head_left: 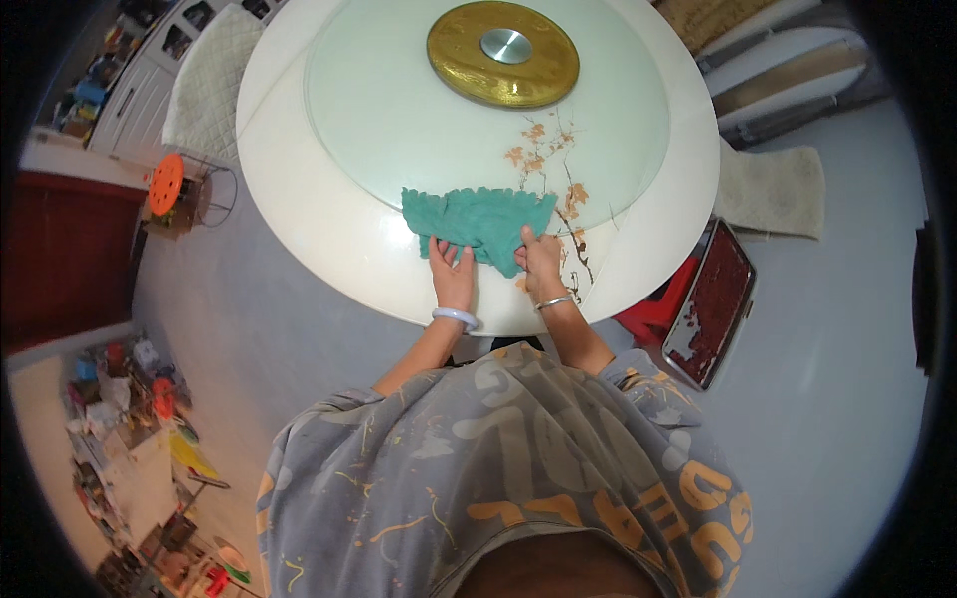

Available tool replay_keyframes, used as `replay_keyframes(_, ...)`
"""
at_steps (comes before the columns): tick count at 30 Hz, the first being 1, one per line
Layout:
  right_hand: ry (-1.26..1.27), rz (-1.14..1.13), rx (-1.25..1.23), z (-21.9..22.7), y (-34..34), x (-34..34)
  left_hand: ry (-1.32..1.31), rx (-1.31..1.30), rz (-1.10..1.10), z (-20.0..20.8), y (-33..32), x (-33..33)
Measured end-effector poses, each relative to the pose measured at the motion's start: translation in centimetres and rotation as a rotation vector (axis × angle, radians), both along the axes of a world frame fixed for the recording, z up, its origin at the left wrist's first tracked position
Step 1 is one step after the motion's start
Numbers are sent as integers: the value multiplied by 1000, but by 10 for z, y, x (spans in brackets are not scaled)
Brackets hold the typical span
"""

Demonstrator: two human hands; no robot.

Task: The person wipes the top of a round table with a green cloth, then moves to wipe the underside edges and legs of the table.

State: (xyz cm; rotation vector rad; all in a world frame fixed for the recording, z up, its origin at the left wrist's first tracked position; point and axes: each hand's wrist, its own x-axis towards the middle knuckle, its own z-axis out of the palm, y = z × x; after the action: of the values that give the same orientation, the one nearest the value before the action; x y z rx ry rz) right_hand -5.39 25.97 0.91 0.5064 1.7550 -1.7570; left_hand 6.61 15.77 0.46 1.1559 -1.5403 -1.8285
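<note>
A green cloth with scalloped edges lies folded and partly rumpled at the near side of a round white table. Part of it reaches onto the table's round glass turntable. My left hand, a pale bangle at its wrist, grips the near left part of the cloth, its fingertips partly tucked at the fold. At the cloth's near right corner, my right hand pinches the fabric between thumb and curled fingers; a silver bracelet circles that wrist.
A gold disc with a silver centre sits on the turntable. Padded seats stand beside the table. An orange stool is at the left, and a red-patterned tray-like panel leans at the right. Clutter covers the lower left.
</note>
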Motion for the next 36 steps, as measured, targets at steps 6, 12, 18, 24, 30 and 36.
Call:
replay_keyframes(6,-175,80,-182,-13,3,-4,181,750,98,-11,-4,-43)
replay_keyframes(12,-336,138,-386,-11,16,-10,280,620,386,-31,11,-79)
replay_keyframes(18,-293,75,-365,-13,45,-38,297,535,692,-21,38,-114)
replay_keyframes(24,-251,98,-208,-9,56,-58,234,564,793,13,35,-120)
replay_keyframes(30,-248,229,-163,-21,95,-103,168,551,750,8,17,-113)
replay_keyframes(36,-156,259,-62,-18,133,-152,172,480,751,-1,4,-107)
